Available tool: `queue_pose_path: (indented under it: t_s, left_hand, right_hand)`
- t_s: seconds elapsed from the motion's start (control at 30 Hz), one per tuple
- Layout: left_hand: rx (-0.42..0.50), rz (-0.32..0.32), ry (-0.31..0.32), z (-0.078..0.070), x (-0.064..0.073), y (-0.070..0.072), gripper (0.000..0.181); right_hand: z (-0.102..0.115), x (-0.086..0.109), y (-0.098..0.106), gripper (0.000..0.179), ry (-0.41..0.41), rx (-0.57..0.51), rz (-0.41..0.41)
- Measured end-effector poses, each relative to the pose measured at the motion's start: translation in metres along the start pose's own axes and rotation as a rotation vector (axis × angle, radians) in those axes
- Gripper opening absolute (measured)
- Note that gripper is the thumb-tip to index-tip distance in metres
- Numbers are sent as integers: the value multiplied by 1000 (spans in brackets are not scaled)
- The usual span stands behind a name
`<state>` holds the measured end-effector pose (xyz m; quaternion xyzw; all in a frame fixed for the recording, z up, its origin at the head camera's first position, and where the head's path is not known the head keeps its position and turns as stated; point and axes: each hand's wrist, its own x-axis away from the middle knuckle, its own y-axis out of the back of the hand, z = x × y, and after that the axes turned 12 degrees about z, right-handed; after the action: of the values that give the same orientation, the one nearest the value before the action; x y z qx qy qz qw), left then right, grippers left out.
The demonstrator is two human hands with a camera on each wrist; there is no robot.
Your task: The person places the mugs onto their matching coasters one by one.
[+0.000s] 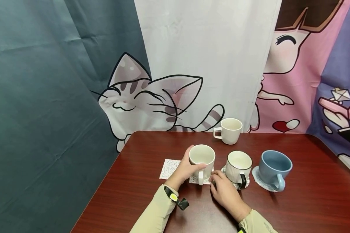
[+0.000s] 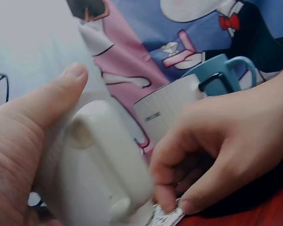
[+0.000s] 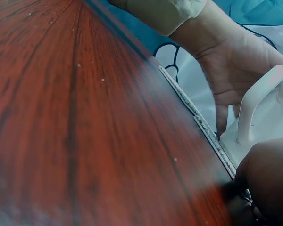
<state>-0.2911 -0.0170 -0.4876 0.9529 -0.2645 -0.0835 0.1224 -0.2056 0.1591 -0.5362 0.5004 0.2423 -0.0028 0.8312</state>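
My left hand [image 1: 184,167] grips a plain white mug [image 1: 207,166], its thumb across the near side by the handle. The mug stands over a square speckled coaster [image 1: 194,180]; whether its base touches it fully is hard to tell. Beside the mug, my right hand [image 1: 226,193] pinches the coaster's near right corner between thumb and fingers, as the left wrist view shows at the coaster [image 2: 166,217]. In the right wrist view the mug's handle [image 3: 254,103] juts toward the camera, and my left palm [image 3: 231,63] lies behind it.
Left of the held mug lies another speckled coaster [image 1: 169,168]. On the right stand a cream mug [image 1: 235,170] with black rim and handle, and a blue mug [image 1: 269,171] on a pale round coaster [image 1: 263,183]. A white mug [image 1: 232,133] stands near the table's back edge.
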Motion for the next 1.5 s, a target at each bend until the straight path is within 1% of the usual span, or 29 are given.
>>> queue_pose_path:
  t_s: [0.13,0.27,0.43,0.57,0.67,0.83,0.97,1.17,1.3,1.5]
  left_hand:
    - [54,78,-2,1,0,7,87]
    - [53,107,-8,-1,0,10,90]
    - [26,101,-4,0,0,8,92]
    - [42,97,-4,2,0,7,90]
    - [32,90,2,3,0,6,89]
    - [-34,58,-6,4,1,6,90]
    - [-66,38,-3,5,0,7,89]
    - [-73,37,-2,4,2,8,89]
    - [-77,43,-4,2,4,8,89]
    - [-80,56,-2,3,5,9,91]
  right_hand:
    - [1,-1,1,21,4,-1,-9]
    - [2,-2,1,21,6,15,-14]
    - [1,-1,1,25,1,35,-8]
    - [0,0,1,25,-8,32,9]
    - [0,0,1,25,-16,24,21]
    - [-1,-1,1,25,-11,29,24]
    - [0,-3,1,25,-5,36,18]
    - [1,-2,1,24,-17,31,23]
    - [0,-2,0,24,-9,26,16]
    - [1,-2,1,23,-18,18,16]
